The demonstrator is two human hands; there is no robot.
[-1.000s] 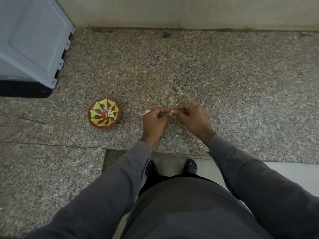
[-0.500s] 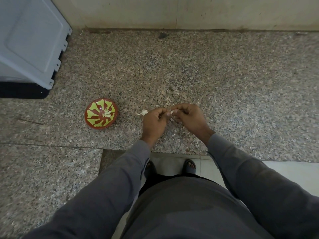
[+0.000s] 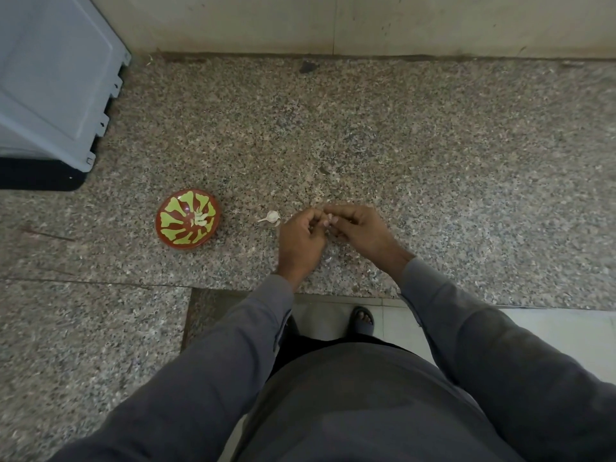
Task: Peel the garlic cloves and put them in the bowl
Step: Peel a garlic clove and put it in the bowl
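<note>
Just hands [image 3: 328,230] near counter [image 3: 433,181] edge

Table [image 3: 433,155]: speckled granite-look stone, polished but dull in this light, with visible slab joints. Bowl [image 3: 187,220]: glazed ceramic look, glossy red-brown with smooth yellow-green painted pattern. Garlic piece [image 3: 271,216] on table: papery, matt white skin. Sleeves [image 3: 500,355]: grey matt woven cloth. Grey box [image 3: 50,78] far left: smooth moulded plastic, slight sheen. Wall [image 3: 333,21]: flat, matt, scuffed tile.
</note>
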